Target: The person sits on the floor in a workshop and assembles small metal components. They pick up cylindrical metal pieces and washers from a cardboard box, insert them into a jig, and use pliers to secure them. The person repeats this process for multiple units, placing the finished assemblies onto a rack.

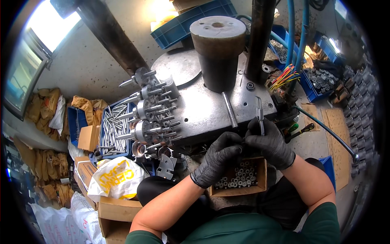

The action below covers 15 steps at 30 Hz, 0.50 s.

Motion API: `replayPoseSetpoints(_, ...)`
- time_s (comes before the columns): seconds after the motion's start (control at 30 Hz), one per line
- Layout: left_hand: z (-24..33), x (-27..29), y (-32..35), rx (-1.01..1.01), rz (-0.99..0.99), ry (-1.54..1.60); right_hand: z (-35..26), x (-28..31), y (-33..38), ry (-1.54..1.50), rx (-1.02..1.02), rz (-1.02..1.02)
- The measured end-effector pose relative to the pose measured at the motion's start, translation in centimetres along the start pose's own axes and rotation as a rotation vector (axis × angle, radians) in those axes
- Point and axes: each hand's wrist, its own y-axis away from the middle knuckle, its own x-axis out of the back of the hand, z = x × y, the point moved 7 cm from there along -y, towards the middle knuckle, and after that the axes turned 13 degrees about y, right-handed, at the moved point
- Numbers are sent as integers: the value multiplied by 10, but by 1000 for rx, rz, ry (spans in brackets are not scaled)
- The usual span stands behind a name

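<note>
Both hands wear black gloves and meet above a cardboard box (239,190) of small round metal parts, which look like bearings. My left hand (217,158) is closed, its fingertips pinched close to the right hand's. Whatever lies between the fingertips is too small and dark to make out. In my right hand (273,145) a slim metal tool, looking like circlip pliers (260,113), points away from me with thin tips up. Just beyond the hands, a steel rod (230,110) lies on the press bed (195,106), and a small bearing ring (250,86) rests farther right.
A thick steel cylinder (217,49) stands on the bed between dark columns. Several shafts with round metal bodies (143,109) crowd its left edge, beside a blue crate of rods (115,127). A white plastic bag (115,179) lies nearer. Screwdrivers (302,131) and a hose (329,132) are right.
</note>
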Motion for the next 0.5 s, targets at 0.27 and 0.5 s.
replayPoseSetpoints(0.27, -19, 4, -4, 145, 17, 321, 9, -3, 3, 3, -1, -14)
replayPoseSetpoints(0.5, -26, 11, -7, 140, 14, 325, 18, -7, 2, -48, -18, 55)
